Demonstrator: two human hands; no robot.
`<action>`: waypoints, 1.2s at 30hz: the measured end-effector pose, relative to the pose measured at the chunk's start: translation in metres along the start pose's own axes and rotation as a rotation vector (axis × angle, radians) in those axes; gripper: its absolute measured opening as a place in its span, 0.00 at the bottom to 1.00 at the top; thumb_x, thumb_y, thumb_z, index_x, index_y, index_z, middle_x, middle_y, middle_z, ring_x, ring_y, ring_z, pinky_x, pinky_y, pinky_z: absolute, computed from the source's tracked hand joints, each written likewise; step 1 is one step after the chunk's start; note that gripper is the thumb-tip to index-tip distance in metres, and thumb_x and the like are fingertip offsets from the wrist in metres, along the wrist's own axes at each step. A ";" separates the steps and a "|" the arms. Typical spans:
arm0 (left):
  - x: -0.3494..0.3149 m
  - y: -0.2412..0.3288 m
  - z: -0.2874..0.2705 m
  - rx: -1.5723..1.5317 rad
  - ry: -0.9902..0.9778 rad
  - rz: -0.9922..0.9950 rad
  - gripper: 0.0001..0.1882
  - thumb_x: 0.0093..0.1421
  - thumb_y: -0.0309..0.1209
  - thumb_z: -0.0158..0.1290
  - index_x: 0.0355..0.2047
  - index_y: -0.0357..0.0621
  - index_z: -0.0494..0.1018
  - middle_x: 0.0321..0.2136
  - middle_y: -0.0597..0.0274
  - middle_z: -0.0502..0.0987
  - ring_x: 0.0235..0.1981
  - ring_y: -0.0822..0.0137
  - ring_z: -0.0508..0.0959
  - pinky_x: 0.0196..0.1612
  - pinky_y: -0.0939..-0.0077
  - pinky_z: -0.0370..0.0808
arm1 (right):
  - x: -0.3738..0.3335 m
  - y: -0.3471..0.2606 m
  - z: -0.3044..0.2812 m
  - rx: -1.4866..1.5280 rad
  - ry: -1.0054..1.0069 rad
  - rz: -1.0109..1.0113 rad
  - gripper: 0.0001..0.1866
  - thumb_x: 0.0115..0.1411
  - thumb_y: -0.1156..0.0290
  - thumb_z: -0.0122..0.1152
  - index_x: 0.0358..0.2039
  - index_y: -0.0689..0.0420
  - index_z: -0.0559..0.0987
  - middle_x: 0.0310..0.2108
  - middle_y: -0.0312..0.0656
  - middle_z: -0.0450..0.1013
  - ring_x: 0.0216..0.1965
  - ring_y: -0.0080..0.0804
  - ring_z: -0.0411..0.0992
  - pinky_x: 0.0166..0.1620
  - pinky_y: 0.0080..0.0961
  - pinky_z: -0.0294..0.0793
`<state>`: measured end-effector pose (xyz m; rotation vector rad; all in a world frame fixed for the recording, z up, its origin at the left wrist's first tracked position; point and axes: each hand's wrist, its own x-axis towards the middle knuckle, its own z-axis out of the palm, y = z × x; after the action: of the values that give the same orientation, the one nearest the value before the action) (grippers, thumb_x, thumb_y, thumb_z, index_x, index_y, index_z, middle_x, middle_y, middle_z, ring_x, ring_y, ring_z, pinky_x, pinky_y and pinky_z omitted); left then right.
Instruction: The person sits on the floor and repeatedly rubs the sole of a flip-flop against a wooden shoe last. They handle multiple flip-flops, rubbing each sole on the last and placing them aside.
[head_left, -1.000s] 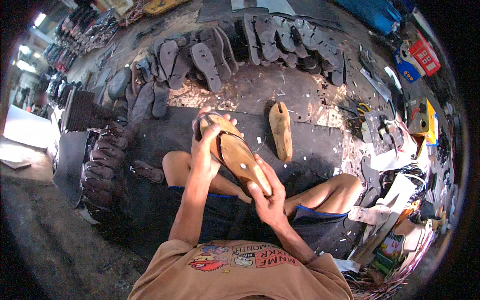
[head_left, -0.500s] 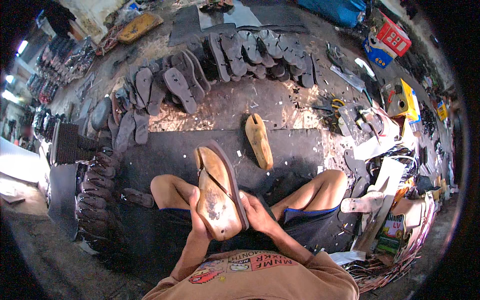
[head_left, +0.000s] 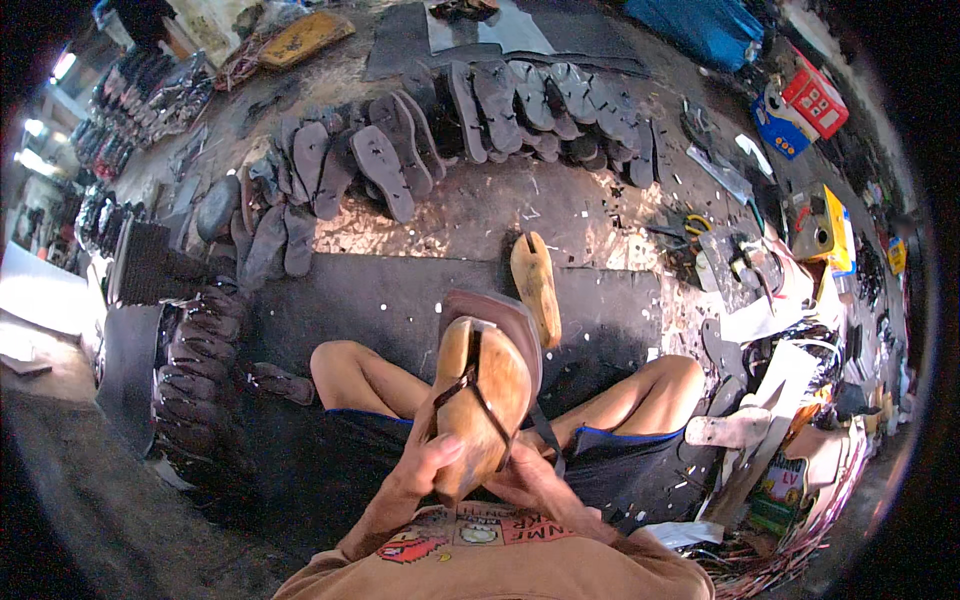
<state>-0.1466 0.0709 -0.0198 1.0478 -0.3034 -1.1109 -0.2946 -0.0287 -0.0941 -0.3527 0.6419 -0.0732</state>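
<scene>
Brown sandals (head_left: pixel 195 370): stacked in a column at the far left, beside the dark ground sheet (head_left: pixel 340 300).
Single sandal (head_left: pixel 280 383): lying just left of the person's bent left knee.
Grey soles (head_left: pixel 385 170): standing and leaning in a long arc beyond the sheet, small dark straps poking from several.
Left hand (head_left: pixel 425 465): grip closed on the near end of the wooden last, thumb pressed on its face.
Wooden last (head_left: pixel 508 375): held above the lap, slotted end away from the person; a dark strap (head_left: pixel 490 408) forks across it, a brown sole (head_left: pixel 490 303) against its back.
Right hand (head_left: pixel 535 480): at the last's lower right side, blurred; cannot tell whether its grip is closed.
Second last (head_left: pixel 537 290): pale wood, lying beyond the held one.
Scissors (head_left: pixel 697 225): yellow-handled, among scraps.
Yellow box (head_left: pixel 838 230): far right.
</scene>
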 end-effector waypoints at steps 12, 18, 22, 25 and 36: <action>0.029 0.023 0.013 0.601 0.144 0.006 0.25 0.78 0.47 0.50 0.60 0.35 0.71 0.44 0.66 0.79 0.42 0.70 0.75 0.48 0.71 0.73 | -0.027 -0.067 0.057 -0.557 -0.128 -0.522 0.71 0.52 0.70 0.82 0.79 0.55 0.32 0.70 0.50 0.56 0.73 0.45 0.57 0.74 0.44 0.58; 0.004 0.011 0.006 0.578 0.139 -0.002 0.20 0.79 0.43 0.48 0.55 0.38 0.75 0.42 0.67 0.80 0.38 0.75 0.76 0.42 0.74 0.74 | -0.061 -0.076 0.061 -0.007 -0.192 -0.078 0.51 0.60 0.63 0.69 0.78 0.60 0.52 0.71 0.52 0.64 0.72 0.45 0.63 0.74 0.45 0.61; -0.006 -0.059 -0.037 -0.548 -0.248 -0.176 0.27 0.75 0.39 0.55 0.69 0.39 0.68 0.59 0.62 0.79 0.58 0.66 0.80 0.60 0.69 0.78 | -0.077 -0.087 0.090 -0.554 -0.288 -0.321 0.66 0.57 0.64 0.75 0.78 0.57 0.32 0.74 0.58 0.53 0.75 0.52 0.56 0.73 0.51 0.60; 0.006 -0.123 -0.021 -0.960 -0.045 -0.183 0.38 0.70 0.33 0.60 0.75 0.41 0.57 0.71 0.59 0.66 0.69 0.61 0.71 0.70 0.63 0.72 | -0.064 -0.079 0.098 -1.088 -0.284 -0.617 0.73 0.53 0.68 0.80 0.78 0.53 0.26 0.75 0.63 0.48 0.76 0.57 0.52 0.75 0.53 0.55; 0.054 -0.045 -0.021 -0.549 -0.093 -0.158 0.45 0.74 0.67 0.39 0.77 0.46 0.56 0.72 0.52 0.67 0.69 0.54 0.72 0.72 0.50 0.68 | -0.002 -0.078 0.067 -1.009 -0.142 -0.648 0.69 0.59 0.72 0.70 0.77 0.61 0.21 0.81 0.61 0.29 0.82 0.52 0.29 0.80 0.48 0.34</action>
<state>-0.1336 0.0346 -0.0821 0.5386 0.0185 -1.2917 -0.2526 -0.0812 -0.0163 -1.5223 0.3575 -0.3424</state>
